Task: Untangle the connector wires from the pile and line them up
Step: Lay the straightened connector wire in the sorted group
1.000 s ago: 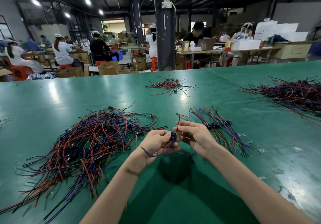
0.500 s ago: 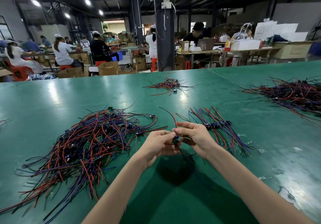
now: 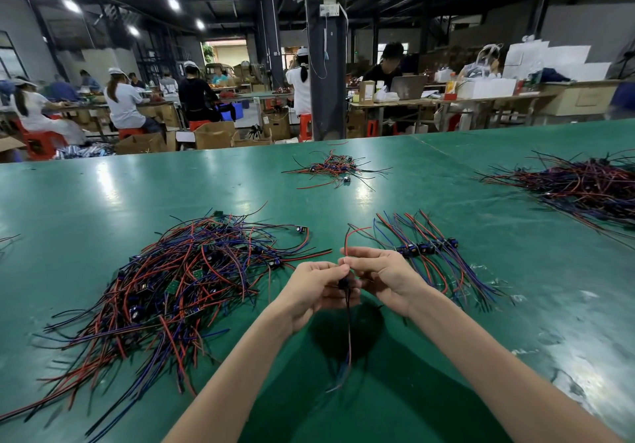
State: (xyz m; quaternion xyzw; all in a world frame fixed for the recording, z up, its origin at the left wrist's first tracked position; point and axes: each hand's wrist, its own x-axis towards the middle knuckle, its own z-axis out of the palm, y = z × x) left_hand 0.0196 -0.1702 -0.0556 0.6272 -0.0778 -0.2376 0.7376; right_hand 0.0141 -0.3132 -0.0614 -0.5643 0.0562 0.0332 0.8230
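A big tangled pile of red, blue and black connector wires point(image 3: 178, 281) lies on the green table at my left. To the right, a short row of lined-up wires point(image 3: 426, 253) lies with its dark connectors side by side. Between them, above the table, my left hand point(image 3: 314, 288) and my right hand point(image 3: 385, 276) meet and both pinch one connector wire point(image 3: 347, 326). Its small black connector sits between my fingertips. A red lead sticks up past my right fingers, and dark leads hang straight down toward the table.
A small wire pile point(image 3: 335, 167) lies farther back at the centre, and a large one point(image 3: 580, 188) at the far right. The green table point(image 3: 103, 202) stretches wide around them. Beyond its far edge people sit at other benches among cartons and a dark pillar.
The held wire's leads, bent sideways under my left hand a second ago, now hang straight down, and the red lead points up. Both hands stay almost in place.
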